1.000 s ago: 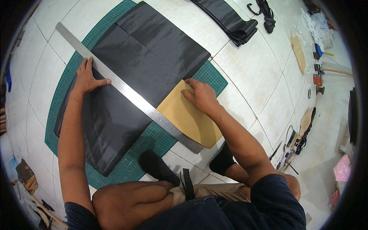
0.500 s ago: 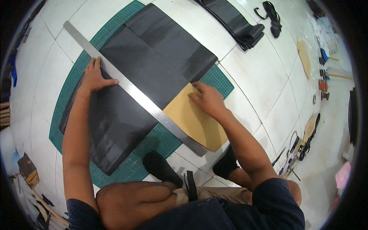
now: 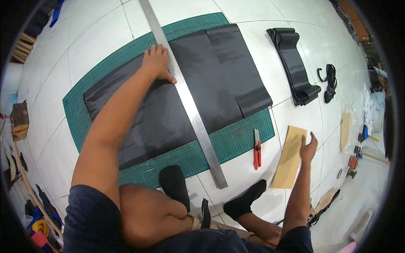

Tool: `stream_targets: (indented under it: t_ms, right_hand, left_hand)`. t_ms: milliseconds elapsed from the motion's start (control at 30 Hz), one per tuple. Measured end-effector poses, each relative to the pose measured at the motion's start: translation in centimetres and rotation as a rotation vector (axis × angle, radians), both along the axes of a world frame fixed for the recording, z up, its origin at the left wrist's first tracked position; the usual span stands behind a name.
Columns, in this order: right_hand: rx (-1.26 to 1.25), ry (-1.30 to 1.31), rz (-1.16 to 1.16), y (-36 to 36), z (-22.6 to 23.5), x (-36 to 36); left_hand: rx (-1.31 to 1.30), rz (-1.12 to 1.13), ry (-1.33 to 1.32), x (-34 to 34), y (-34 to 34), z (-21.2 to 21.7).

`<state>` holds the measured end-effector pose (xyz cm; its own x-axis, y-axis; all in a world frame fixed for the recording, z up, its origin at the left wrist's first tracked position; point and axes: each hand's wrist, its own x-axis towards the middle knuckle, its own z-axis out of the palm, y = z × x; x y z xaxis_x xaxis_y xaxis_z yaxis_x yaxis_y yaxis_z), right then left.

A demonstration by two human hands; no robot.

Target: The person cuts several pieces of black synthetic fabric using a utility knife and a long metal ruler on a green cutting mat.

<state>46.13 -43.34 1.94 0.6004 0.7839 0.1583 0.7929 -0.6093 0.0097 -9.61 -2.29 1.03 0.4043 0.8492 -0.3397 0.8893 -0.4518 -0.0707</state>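
Note:
My left hand is spread on the long steel ruler and the black sheet material beneath it, thumb and fingertips along the ruler's edge. That material lies folded and flat on a green cutting mat. At the right, a tan card rectangle is down on the floor tiles. My right hand is at the card's right edge, thumb and fingers apart. Between the mat and the card lies a red utility knife, its blade out over the mat's edge.
Beyond the mat, a folded black strip and a bundled black cord lie on the white tiles. Another tan piece is farther right. My black-socked feet are near the ruler's lower end.
The tan card has moved from the black material beside the ruler to the floor at right, with my right hand. The view has turned; the utility knife now shows. My left hand stays on the ruler.

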Motion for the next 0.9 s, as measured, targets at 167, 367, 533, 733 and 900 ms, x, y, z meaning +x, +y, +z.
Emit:
stream_targets:
  t_ms: [167,367,533,733,900]
  right_hand:
    - [-0.11,0.315,0.055,1.0,-2.0,-20.1]
    - [-0.115,0.36,-0.033,-4.0,-2.8,-25.0]
    - [0.288,0.708,-0.164,-3.0,-4.2,-23.0]
    - [0.583,1.202,-0.23,11.5,2.7,-28.1]
    - [0.49,1.67,-0.074,22.7,1.7,-33.6]
  left_hand:
    - [-0.098,0.034,0.049,-1.1,-0.9,0.4]
    - [-0.106,0.023,-0.093,-1.0,-0.4,-1.0]
    - [-0.136,0.014,0.035,-0.3,-1.1,0.4]
    - [-0.125,0.042,0.11,-0.6,-1.7,0.3]
    - [-0.163,0.037,0.132,0.4,-1.6,0.8]
